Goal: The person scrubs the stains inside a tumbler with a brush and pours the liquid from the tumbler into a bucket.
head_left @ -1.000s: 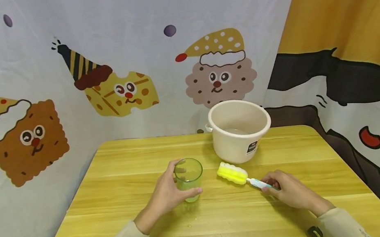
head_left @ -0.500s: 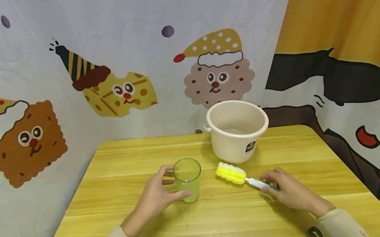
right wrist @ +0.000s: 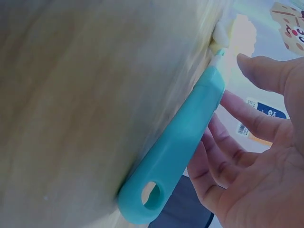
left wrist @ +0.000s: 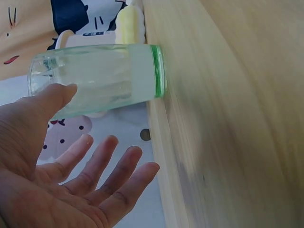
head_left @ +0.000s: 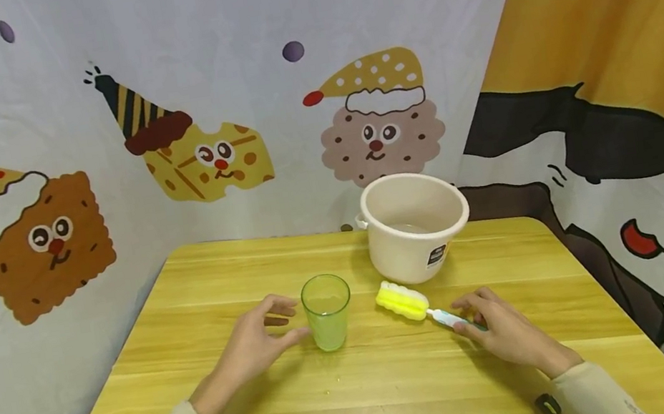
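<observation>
A green-tinted clear glass (head_left: 330,324) stands upright on the table. My left hand (head_left: 251,344) is just left of it, fingers spread and slightly bent, with nothing held. The left wrist view shows a gap between the palm and the glass (left wrist: 102,78). To the right lies a cup brush with a yellow and white sponge head (head_left: 402,301); its teal handle (right wrist: 178,142) rests on the tabletop. My right hand (head_left: 508,331) is at that handle, thumb apart from it and fingers loosely bent along its far side. Whether the fingertips touch the handle I cannot tell.
Behind the brush stands a cream bucket (head_left: 401,257) with a dark label and what looks like a little water inside. Small water drops (head_left: 327,391) dot the wooden table (head_left: 403,406). A cartoon-printed cloth (head_left: 203,53) hangs behind the table.
My left hand has let go of the glass and drawn back to the left, leaving it standing. The right hand stays at the brush handle, its fingers a little looser.
</observation>
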Available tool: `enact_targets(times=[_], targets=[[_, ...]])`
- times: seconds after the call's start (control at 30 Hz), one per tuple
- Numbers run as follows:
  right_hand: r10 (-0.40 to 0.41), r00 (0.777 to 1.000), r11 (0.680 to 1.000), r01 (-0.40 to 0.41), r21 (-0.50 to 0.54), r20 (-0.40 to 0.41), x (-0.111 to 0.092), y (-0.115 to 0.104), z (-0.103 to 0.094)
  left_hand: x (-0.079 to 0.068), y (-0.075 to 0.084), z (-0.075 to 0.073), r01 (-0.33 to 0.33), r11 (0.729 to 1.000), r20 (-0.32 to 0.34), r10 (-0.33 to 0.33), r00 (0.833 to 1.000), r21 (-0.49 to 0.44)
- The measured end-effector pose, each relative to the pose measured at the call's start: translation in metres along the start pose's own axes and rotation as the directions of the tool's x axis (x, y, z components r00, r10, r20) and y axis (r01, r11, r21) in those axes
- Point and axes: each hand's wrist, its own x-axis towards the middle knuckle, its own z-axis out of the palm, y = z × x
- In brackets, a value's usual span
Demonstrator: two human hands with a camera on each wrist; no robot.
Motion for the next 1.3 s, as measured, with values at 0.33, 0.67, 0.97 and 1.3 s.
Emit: enact_targets(times=[0.33,0.67,0.97,1.3], targets=[[-0.024,0.998,0.999,0.023,-0.024,-0.052,0.002,0.002,-0.002,-0.003,-0.004,-0.007,-0.005,0.999,-0.044,0.007,0.999,0.045],[-0.044,0.997,0.998,0.041,-0.052,-0.063,0.005,0.004,0.001,-0.005,-0.002,-0.008,-0.026,1.0,-0.03,0.026,0.999,0.005],[-0.16,0.972,0.986,0.166,0.023,-0.172,0.012,0.018,-0.001,-0.005,0.001,-0.007,0.022,0.999,-0.002,-0.022,1.0,-0.035],[-0.103,0.954,0.994,0.107,-0.002,-0.281,0.026,-0.001,-0.031,-0.004,0.004,-0.005,0.036,0.999,-0.004,-0.036,0.999,-0.038]])
